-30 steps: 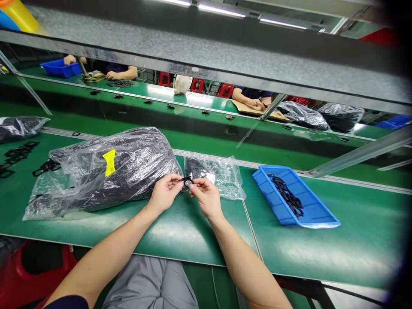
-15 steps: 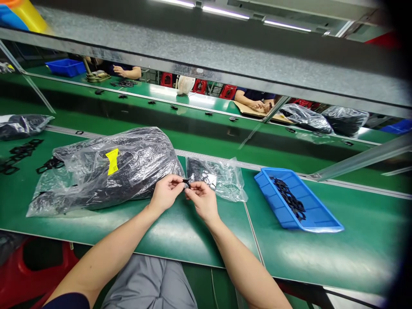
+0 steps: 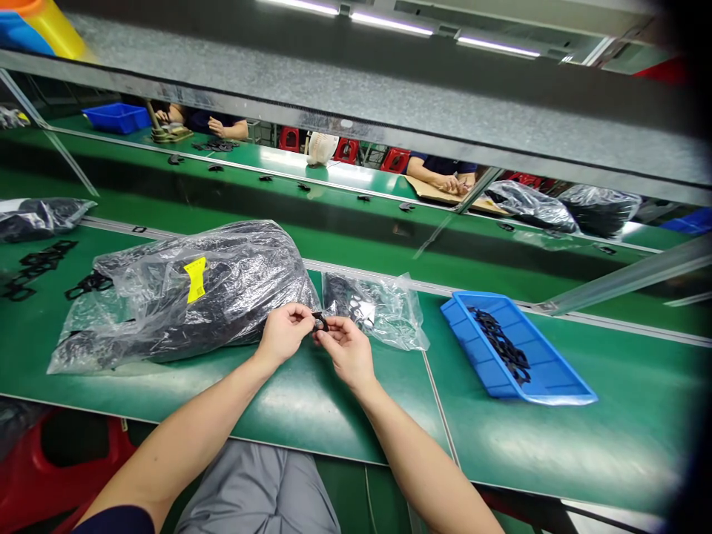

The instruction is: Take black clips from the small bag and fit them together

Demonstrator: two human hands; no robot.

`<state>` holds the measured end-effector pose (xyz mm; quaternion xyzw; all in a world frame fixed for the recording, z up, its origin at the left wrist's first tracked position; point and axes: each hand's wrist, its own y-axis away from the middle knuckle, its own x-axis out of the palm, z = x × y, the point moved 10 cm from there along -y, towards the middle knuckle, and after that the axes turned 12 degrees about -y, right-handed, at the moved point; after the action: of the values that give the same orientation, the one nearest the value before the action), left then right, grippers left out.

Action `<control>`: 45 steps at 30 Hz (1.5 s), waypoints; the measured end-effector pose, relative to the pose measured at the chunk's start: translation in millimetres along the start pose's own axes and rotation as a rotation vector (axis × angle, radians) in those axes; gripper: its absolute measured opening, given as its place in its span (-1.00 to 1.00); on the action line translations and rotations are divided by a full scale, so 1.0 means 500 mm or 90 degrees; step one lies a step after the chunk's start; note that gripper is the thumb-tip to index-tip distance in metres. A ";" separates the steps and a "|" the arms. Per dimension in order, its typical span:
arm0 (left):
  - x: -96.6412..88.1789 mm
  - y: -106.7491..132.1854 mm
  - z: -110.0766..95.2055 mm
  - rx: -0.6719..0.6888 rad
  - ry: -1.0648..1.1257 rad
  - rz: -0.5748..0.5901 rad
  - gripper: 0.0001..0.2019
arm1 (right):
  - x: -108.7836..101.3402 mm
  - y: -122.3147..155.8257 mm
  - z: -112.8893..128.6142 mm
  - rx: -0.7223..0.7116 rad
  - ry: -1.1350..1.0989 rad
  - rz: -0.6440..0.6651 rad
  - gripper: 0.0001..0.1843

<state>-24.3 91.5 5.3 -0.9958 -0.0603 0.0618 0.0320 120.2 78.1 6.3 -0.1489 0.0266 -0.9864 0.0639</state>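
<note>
Pinched in the head view between left hand [image 3: 285, 335] and right hand [image 3: 351, 354], with a narrow grip holding it at either side: one small black part [image 3: 319, 323], just above the green worktop [image 3: 545, 445]. Nearby, by count: one large clear bag [image 3: 250, 271] with one yellow label [image 3: 196, 280], one smaller clear bag [image 3: 394, 311], and, well to the right, one blue tray [image 3: 548, 371] with black pieces [image 3: 500, 343] too overlapped to count.

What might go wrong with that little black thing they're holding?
The black part is small and held by the fingertips of both the left hand and the right hand, so it might slip and drop. The big bag lies close to the left hand, which might bump it.
</note>
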 end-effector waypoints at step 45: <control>0.019 0.028 -0.039 0.104 -0.112 -0.012 -0.86 | 0.012 0.011 0.091 -0.271 0.272 0.033 -0.91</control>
<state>-10.9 77.7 22.4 -0.9799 -0.0670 0.1536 0.1082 128.7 70.3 51.0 0.0529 0.2494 -0.9657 0.0493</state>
